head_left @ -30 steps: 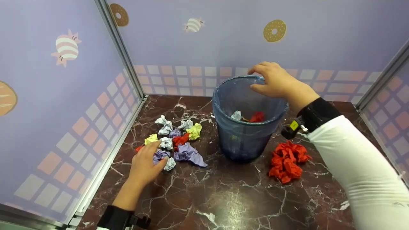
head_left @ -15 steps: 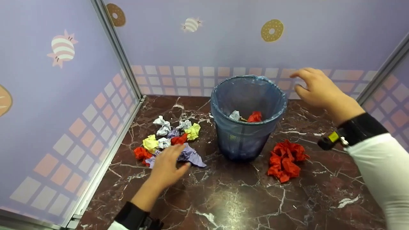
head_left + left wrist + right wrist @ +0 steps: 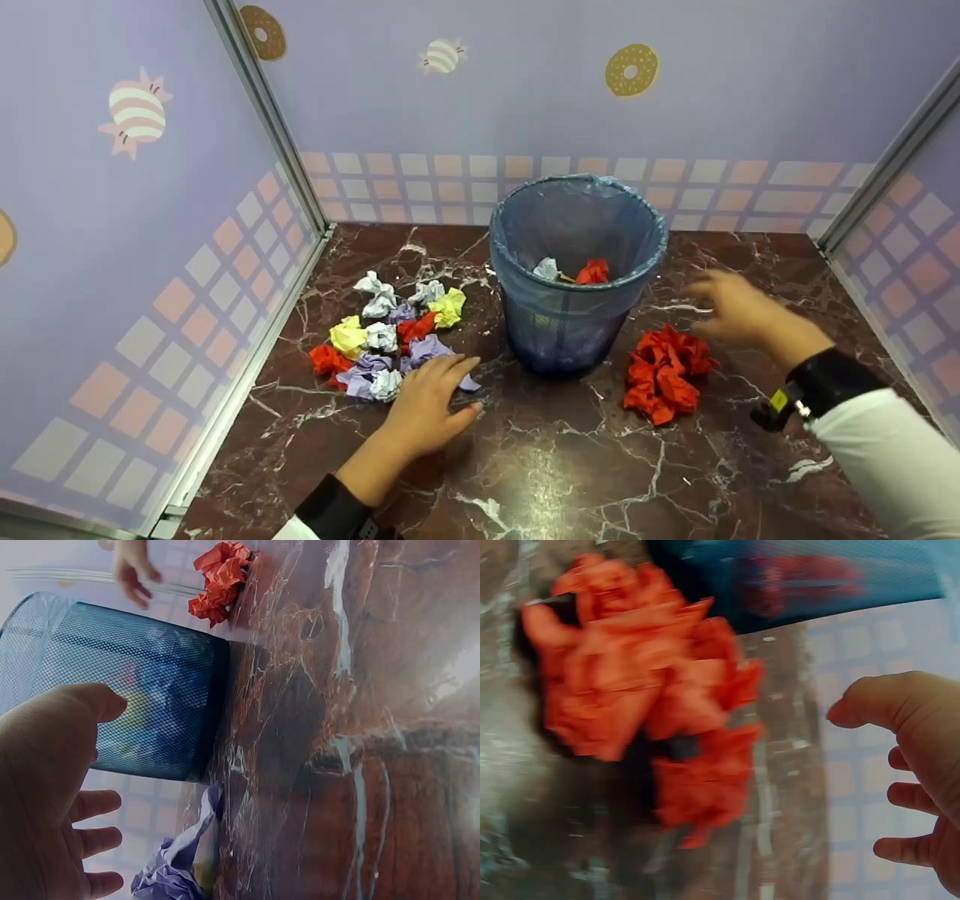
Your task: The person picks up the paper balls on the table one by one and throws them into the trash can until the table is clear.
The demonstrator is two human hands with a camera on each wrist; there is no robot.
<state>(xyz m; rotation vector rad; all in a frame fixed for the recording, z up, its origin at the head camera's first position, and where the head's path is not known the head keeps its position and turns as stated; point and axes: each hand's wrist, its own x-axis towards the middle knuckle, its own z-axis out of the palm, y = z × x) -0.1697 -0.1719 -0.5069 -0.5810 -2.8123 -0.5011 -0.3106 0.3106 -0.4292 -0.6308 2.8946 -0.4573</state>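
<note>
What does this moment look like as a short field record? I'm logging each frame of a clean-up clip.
left hand: open left hand, fingers spread, by the purple crumpled paper at the near edge of the mixed paper pile
right hand: open right hand, blurred, above the table just right of the red crumpled paper pile, holding nothing
bin: blue mesh waste bin with a liner, upright, between the two piles
bin contents: a pale paper ball and a red paper ball
surface: dark marble table
</note>
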